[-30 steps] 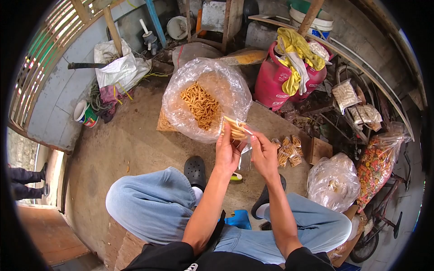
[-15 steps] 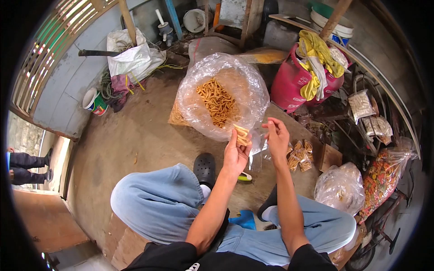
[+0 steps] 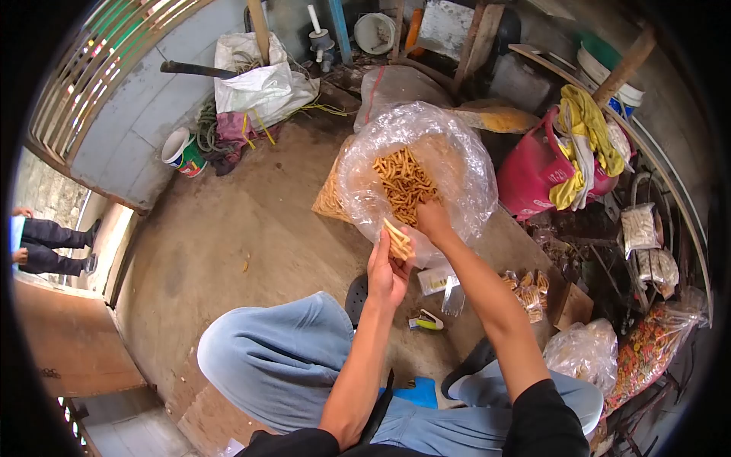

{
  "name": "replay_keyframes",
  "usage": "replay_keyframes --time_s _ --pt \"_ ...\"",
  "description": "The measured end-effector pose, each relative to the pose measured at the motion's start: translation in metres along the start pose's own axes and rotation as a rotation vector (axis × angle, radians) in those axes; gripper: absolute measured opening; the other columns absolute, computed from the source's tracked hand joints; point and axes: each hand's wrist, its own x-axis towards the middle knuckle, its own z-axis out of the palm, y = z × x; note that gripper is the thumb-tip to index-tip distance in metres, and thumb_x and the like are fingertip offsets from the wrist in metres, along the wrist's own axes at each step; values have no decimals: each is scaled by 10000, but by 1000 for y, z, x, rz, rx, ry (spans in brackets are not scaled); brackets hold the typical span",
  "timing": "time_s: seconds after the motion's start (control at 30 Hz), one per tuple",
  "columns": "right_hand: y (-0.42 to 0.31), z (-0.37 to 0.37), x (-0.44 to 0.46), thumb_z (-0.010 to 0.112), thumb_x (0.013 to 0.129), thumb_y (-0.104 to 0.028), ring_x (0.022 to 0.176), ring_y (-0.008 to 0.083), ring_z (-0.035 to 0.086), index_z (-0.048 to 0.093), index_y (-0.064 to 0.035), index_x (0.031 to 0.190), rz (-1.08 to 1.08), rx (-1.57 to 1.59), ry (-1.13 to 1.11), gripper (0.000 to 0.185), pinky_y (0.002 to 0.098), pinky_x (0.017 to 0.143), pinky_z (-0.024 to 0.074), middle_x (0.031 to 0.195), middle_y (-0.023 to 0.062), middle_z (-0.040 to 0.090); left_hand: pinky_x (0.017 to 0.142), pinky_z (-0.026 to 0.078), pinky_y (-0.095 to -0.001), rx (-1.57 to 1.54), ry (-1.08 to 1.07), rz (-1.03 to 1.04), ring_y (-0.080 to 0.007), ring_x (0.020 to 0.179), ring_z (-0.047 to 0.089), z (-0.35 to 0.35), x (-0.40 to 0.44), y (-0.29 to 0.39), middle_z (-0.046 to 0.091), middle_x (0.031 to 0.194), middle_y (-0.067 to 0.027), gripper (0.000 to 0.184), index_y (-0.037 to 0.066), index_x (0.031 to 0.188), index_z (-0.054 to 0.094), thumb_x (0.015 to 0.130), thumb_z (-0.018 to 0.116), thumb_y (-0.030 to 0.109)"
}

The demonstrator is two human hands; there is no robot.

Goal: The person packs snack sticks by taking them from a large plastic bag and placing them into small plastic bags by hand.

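A large clear plastic bag (image 3: 468,175) stands wide open on the floor, with brown stick-shaped snacks (image 3: 401,179) inside. My left hand (image 3: 390,276) is closed around a small clear packet of snack sticks (image 3: 397,241), just in front of the big bag's rim. My right hand (image 3: 432,219) reaches into the big bag at the snacks; its fingertips are hidden among them. A green stapler (image 3: 428,321) and a white-labelled box (image 3: 436,279) lie on the floor near my hands. Several filled packets (image 3: 528,294) lie to the right.
Pink containers (image 3: 533,171) with yellow cloth stand at the right. A clear plastic bundle (image 3: 582,352) and a bag of colourful snacks (image 3: 653,346) are at the lower right. A white sack (image 3: 263,95) and a small bucket (image 3: 183,152) sit at the upper left. Another person's legs (image 3: 57,247) show at far left.
My right hand has left the small packet and moved into the big bag. My left hand still holds the packet. The view has shifted, so the scene sits further right.
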Motion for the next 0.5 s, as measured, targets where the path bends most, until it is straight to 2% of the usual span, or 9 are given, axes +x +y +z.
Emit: replay_keyframes --time_s 0.03,0.1,0.2,0.33,0.43,0.5 --pt "2 6 1 546 771 -58 941 369 614 653 -14 888 -9 4 -1 165 440 797 505 962 204 627 674 579 -263 -2 5 8 -134 876 647 0 0 3 640 1041 -7 321 128 1144 567 938 541 373" --pt "5 13 2 558 763 -63 943 336 623 642 -24 890 -37 -52 1 157 420 783 522 968 182 622 641 584 -261 23 -8 90 -152 893 658 3 1 7 638 1087 -29 325 146 1200 459 942 549 322" --pt "9 16 4 557 770 -73 933 323 625 635 -28 913 -21 -34 60 169 417 762 529 937 170 624 646 591 -283 35 -23 113 -180 892 662 1 4 9 630 1093 -38 353 147 1222 425 936 562 301" --pt "8 19 9 561 770 -81 908 315 628 624 -24 935 -18 -44 54 185 420 747 533 926 165 627 697 592 -303 95 -43 158 -189 936 646 10 -5 13 610 1119 -31 337 124 1211 486 960 501 349" --pt "3 15 14 552 783 -76 873 319 648 652 -20 910 9 -70 24 171 413 740 537 899 173 651 709 592 -306 25 -67 103 -200 991 633 12 -8 21 602 1148 -41 370 108 1232 486 974 460 372" --pt "2 6 15 542 792 -65 840 316 668 685 -21 879 62 -91 -151 173 413 736 540 888 183 673 732 589 -316 10 -116 96 -204 1026 620 14 -9 24 599 1166 -42 400 92 1242 494 981 430 388"
